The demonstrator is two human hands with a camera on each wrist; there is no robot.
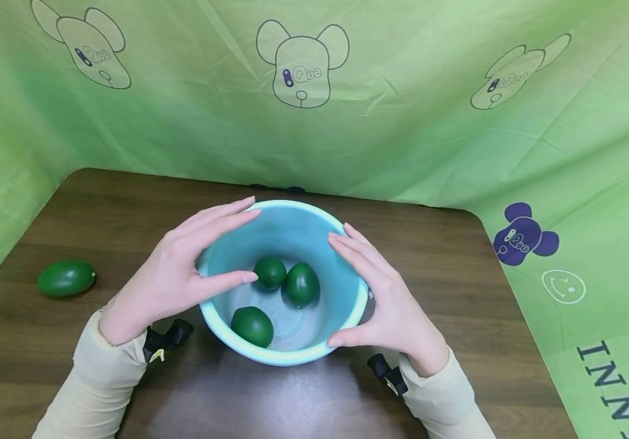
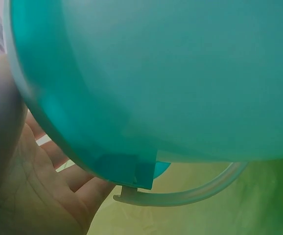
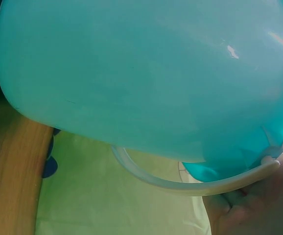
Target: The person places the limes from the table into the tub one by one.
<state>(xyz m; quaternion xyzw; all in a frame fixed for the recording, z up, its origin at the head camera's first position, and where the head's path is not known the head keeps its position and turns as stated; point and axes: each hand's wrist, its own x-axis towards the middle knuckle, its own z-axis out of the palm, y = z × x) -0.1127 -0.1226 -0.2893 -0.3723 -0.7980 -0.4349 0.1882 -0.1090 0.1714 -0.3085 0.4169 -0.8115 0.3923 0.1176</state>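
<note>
A light blue bucket (image 1: 287, 360) stands in the middle of the wooden table, its mouth facing up. Inside lie three dark green avocados (image 1: 302, 285), two side by side and one nearer the front wall. My left hand (image 1: 183, 259) spreads over the left part of the rim, thumb extended across the opening. On the opposite side my right hand (image 1: 386, 292) has its thumb at the near rim and its fairly straight fingers over the edge. A pale handle (image 3: 180, 187) curves along the bucket's far side in both wrist views.
Another avocado (image 1: 66, 278) lies on the wooden table (image 1: 144, 213), left of my left hand. A green printed cloth (image 1: 391, 146) hangs behind the table and along its sides. Black wrist cameras (image 1: 178, 334) sit at both cuffs.
</note>
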